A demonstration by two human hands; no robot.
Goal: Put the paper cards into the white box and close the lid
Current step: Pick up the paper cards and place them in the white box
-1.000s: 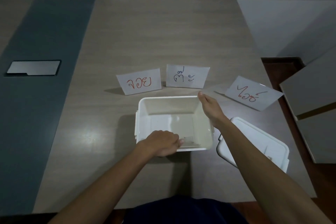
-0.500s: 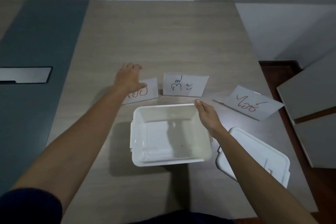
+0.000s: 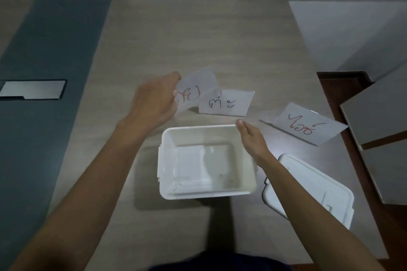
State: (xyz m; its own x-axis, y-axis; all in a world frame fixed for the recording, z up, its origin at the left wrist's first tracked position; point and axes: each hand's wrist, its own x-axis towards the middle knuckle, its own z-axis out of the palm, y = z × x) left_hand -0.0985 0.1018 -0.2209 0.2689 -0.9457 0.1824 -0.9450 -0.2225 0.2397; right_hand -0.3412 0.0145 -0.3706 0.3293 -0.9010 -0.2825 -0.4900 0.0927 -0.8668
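Your left hand point(image 3: 154, 103) pinches a red-lettered card point(image 3: 196, 90) above the desk point(image 3: 198, 39). Your right hand point(image 3: 253, 141) grips the open white box point(image 3: 167, 160) at its far right corner; the lid point(image 3: 308, 185) lies beside it.

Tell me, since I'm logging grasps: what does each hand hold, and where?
The left hand holds the red-lettered card by its left edge. The right hand grips the white box at its far right rim corner.

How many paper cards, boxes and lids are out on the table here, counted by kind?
Paper cards: 3, namely the red-lettered card in the left hand, the dark-lettered card and the red-lettered card on the right
White box: 1, steadied by the right hand
Lid: 1
Total: 5
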